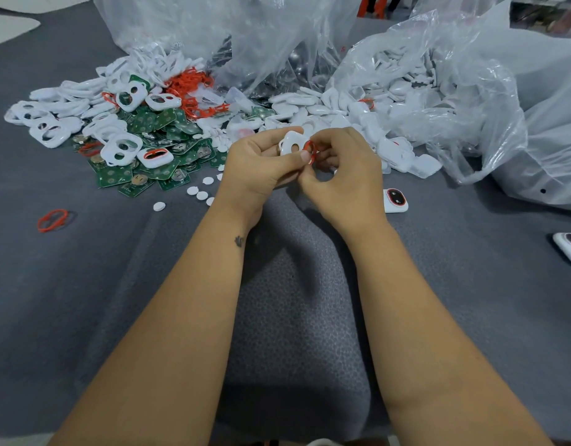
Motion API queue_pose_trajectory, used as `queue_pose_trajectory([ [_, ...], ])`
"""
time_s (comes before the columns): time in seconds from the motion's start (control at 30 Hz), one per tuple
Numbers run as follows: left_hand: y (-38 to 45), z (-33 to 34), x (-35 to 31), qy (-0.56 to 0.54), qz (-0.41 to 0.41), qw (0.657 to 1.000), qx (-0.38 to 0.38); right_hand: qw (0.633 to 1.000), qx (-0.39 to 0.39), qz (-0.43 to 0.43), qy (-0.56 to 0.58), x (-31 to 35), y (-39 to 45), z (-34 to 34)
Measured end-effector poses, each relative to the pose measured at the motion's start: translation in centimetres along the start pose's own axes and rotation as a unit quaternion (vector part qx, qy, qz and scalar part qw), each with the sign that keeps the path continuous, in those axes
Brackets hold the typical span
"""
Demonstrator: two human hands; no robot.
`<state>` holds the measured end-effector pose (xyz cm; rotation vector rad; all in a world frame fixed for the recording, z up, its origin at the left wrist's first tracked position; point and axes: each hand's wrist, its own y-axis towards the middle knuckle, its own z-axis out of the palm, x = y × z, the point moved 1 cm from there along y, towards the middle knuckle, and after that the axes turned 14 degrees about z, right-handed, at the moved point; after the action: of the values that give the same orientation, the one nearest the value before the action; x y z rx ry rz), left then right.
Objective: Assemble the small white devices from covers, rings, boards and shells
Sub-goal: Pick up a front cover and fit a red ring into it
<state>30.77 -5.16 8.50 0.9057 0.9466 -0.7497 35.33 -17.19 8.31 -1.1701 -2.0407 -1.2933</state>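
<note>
Above the bench (pixel 84 300), the left hand (pixel 261 165) grips a white cover (pixel 290 143), steadying it. The right hand (pixel 345 169) pinches a red ring (pixel 310 151) at its edge, probably to seat it.

The cover (pixel 290 143) in my left grip (pixel 261 162) is smooth white plastic with a soft sheen; the ring (pixel 310 151) in my right grip (pixel 340 162) looks like thin, rubbery red plastic. The counter (pixel 84 300) wears matt grey cloth, dimpled. The bags (pixel 470 91) are glossy, crinkled clear film. The boards (pixel 158 120) are glossy green.
</note>
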Motion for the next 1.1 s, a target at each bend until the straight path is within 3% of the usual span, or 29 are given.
queue_pose_trajectory([
  [0.37,-0.22,0.05,-0.11,0.015,0.008,1.000,-0.005,1.000,-0.004,-0.010,-0.003,0.08,0.09,-0.20],
  [0.6,-0.07,-0.04,-0.05,0.015,0.012,1.000,-0.015,0.998,0.010,0.028,0.063,0.45,0.24,-0.25],
  [1.1,-0.27,0.38,0.31,0.009,0.038,0.999,0.013,0.997,-0.036,0.028,0.061,0.23,0.23,-0.29],
])
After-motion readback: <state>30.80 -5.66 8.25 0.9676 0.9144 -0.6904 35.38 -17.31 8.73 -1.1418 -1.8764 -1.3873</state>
